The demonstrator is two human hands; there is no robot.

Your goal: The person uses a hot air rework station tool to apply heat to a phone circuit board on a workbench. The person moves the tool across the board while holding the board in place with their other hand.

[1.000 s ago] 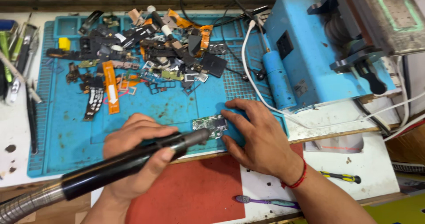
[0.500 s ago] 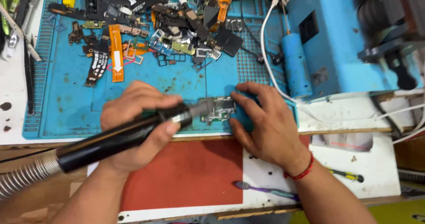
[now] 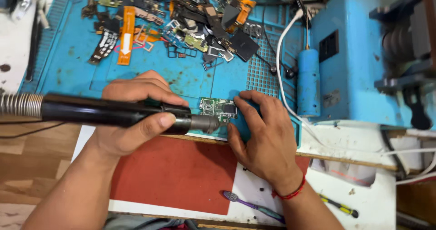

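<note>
My left hand (image 3: 136,116) grips a black hot-air wand (image 3: 113,113) with a coiled metal hose at its left end. Its grey nozzle (image 3: 205,123) points at a small green circuit board (image 3: 218,108) lying near the front edge of the blue work mat (image 3: 72,71). My right hand (image 3: 265,137), with a red thread on the wrist, rests on the mat, fingertips touching the board's right side and holding it down.
A heap of phone parts, flex cables and metal shields (image 3: 181,25) covers the back of the mat. A blue machine (image 3: 363,62) with a blue cylinder (image 3: 308,82) and white cable stands right. A red sheet (image 3: 181,175), a purple toothbrush (image 3: 252,206) and a small screwdriver (image 3: 338,206) lie near me.
The view has moved closer and lower. The wand's nozzle stays over the board's left part while my right hand keeps holding the board's right side.
</note>
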